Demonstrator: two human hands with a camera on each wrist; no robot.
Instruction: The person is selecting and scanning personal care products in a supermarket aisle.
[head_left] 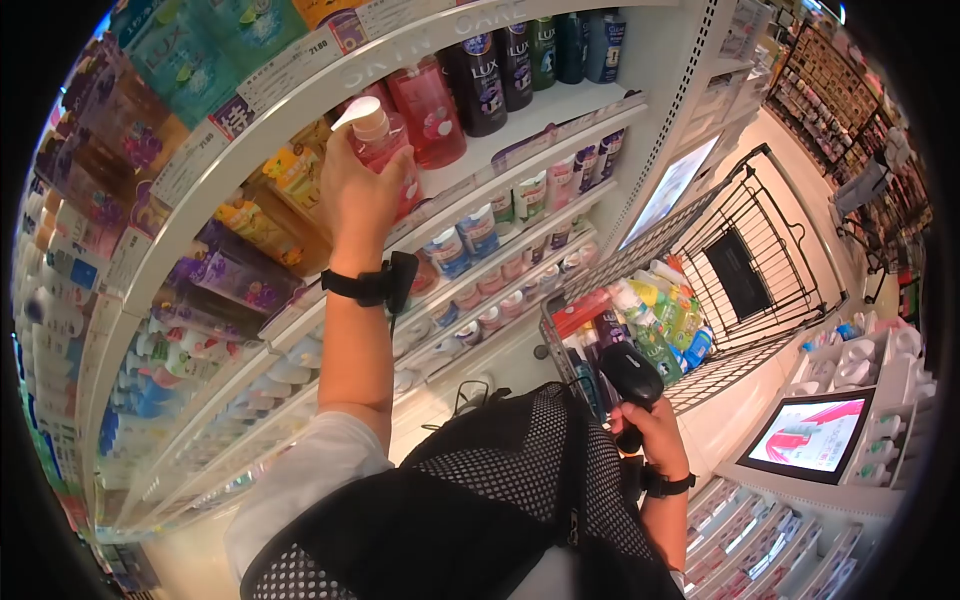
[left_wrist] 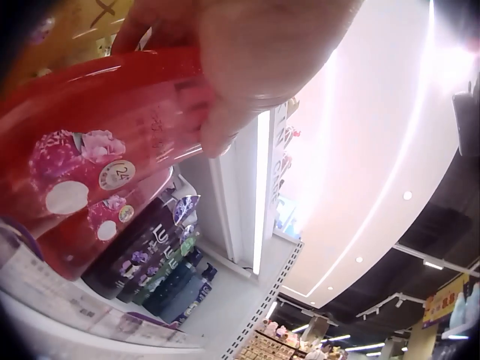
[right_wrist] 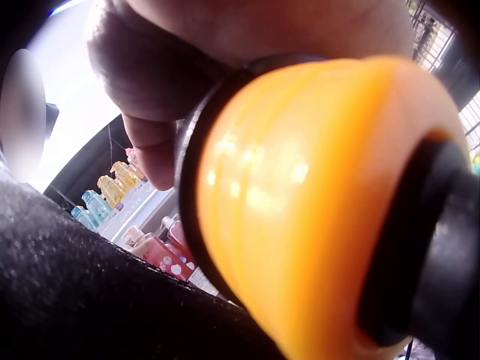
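Note:
My left hand is raised to the upper shelf and grips a red pump bottle with a white pump head. In the left wrist view the same red bottle with flower print fills the left side, my fingers wrapped over it. My right hand holds a black handheld scanner low by my waist; in the right wrist view its orange butt end fills the frame under my fingers.
More red and dark LUX bottles stand on the same shelf. Lower shelves carry small jars and tubes. A wire shopping cart with several bottles stands to the right. A display screen sits at the lower right.

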